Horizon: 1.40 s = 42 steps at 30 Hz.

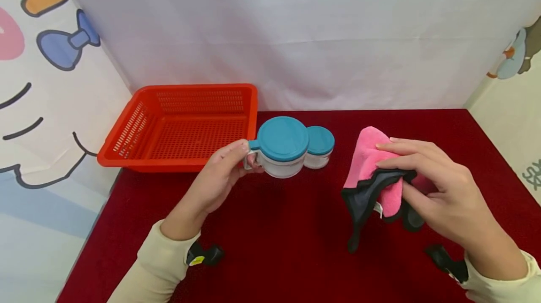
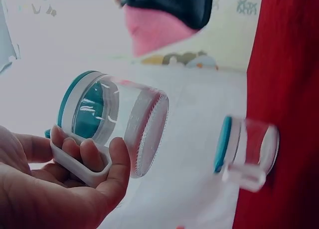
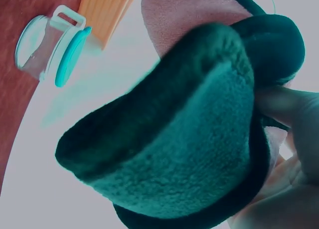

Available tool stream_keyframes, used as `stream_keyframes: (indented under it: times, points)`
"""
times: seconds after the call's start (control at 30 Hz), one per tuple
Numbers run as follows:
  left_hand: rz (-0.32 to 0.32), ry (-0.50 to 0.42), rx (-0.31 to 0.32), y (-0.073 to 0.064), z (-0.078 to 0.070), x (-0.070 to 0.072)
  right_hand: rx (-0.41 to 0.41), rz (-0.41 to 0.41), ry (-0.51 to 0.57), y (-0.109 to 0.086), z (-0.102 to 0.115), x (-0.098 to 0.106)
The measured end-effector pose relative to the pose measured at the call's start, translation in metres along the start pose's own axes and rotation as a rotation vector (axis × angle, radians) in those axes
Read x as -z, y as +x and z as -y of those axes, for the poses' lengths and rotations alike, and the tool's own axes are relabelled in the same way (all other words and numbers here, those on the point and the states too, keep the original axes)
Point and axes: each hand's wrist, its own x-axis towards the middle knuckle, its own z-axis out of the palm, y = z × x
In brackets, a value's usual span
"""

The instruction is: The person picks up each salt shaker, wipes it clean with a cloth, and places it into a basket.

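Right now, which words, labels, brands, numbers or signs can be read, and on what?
None legible.
Grey marks, perhaps lettering, on the right wall: too blurred.
White tag on the pink cloth: too small.
Yellow sticker on the black wrist device: too small.

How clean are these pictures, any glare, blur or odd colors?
Left wrist view: white glare streaks on the held jar, and the farther jar looks soft; right wrist view: a strong teal cast over the cloth, which shows pink and dark gray in the head view; head view: fairly even light, with the red basket sharp enough to show its mesh.
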Motion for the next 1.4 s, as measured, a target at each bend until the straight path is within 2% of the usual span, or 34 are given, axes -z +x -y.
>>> stream_keyframes:
  times: [0.27,0.43,0.6,0.9,1.0,1.07,1.2,1.4]
  points:
    - [-0.088,0.01,-0.061,0.003,-0.017,0.044,-0.058,-0.013,-0.024,-0.012,-0.004,0.014]
    - [-0.148,0.011,-0.057,0.009,-0.021,0.067,-0.063,-0.019,-0.006,-0.018,-0.009,0.017]
    - [-0.2,0.022,-0.011,0.016,-0.018,0.087,-0.069,-0.023,-0.002,-0.023,-0.013,0.018]
    - [-0.259,0.083,0.108,0.03,-0.014,0.111,-0.063,-0.015,0.004,-0.018,-0.012,0.017]
    - [-0.253,0.161,0.161,0.035,-0.011,0.12,-0.053,-0.023,0.012,-0.015,-0.011,0.016]
    - [-0.233,0.248,0.202,0.04,-0.007,0.125,-0.049,-0.028,0.018,-0.014,-0.011,0.016]
    - [-0.161,0.424,0.285,0.05,0.001,0.132,-0.045,-0.033,0.026,-0.014,-0.011,0.017]
    - [-0.098,0.531,0.396,0.056,0.011,0.137,-0.04,-0.026,0.031,-0.012,-0.011,0.016]
